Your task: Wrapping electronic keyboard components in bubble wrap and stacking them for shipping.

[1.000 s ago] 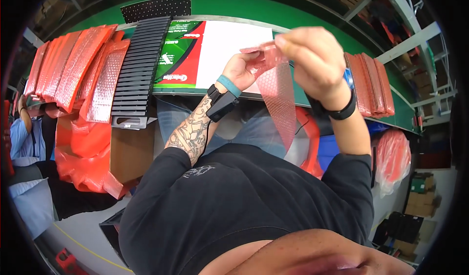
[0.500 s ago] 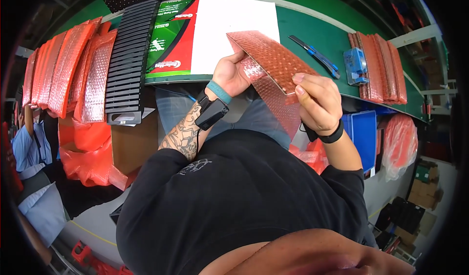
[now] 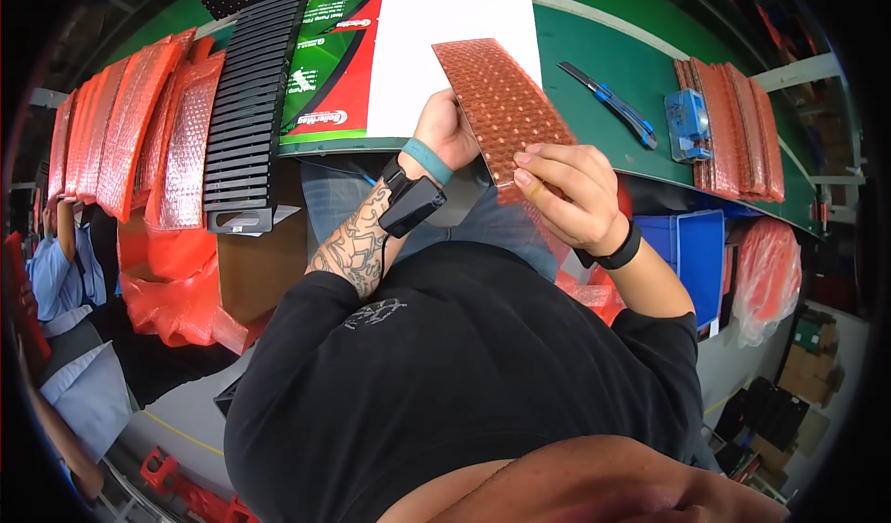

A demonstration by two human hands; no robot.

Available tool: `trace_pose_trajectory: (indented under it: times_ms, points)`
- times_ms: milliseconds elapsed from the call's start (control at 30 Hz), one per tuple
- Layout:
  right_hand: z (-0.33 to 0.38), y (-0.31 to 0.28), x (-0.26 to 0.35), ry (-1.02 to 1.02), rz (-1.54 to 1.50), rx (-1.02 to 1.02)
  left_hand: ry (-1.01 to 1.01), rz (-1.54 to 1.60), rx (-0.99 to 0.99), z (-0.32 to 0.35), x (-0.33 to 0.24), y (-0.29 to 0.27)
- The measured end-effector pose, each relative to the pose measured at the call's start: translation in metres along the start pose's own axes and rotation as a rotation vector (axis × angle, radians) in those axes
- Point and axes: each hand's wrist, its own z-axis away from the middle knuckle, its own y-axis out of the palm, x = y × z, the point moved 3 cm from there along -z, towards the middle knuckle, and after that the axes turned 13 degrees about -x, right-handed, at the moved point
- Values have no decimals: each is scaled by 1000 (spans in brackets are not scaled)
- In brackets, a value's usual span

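A long flat panel covered in red bubble wrap is held up over the table's near edge. On its left side, my left hand grips it, the fingertips hidden behind the panel. The fingers of my right hand are closed in a pinch on its lower right edge. Below that hand, a loose red flap of bubble wrap hangs toward my lap. Under the panel's far part lies a printed sheet, white on the right, green and red on the left.
A blue utility knife lies right of the sheet. Beyond it stand a blue tape dispenser and wrapped panels. Leftward are a black slatted rack and more red-wrapped panels. Another person is at far left.
The panel has turned more upright, showing its bubbled face more squarely. My right hand has moved left, closer to my left hand, and less of the hanging flap shows.
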Motion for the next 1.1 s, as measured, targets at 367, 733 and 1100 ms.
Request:
trace_pose_trajectory:
  times_ms: [367,733,1100]
  points:
    - [14,-4,-3,14,42,-76,-18,-112,55,73,33,25]
    - [84,40,9,363,8,49,215,-440,-108,65,65,-26]
    - [16,121,-158,727,351,196,426,-465,-167,49,85,-49]
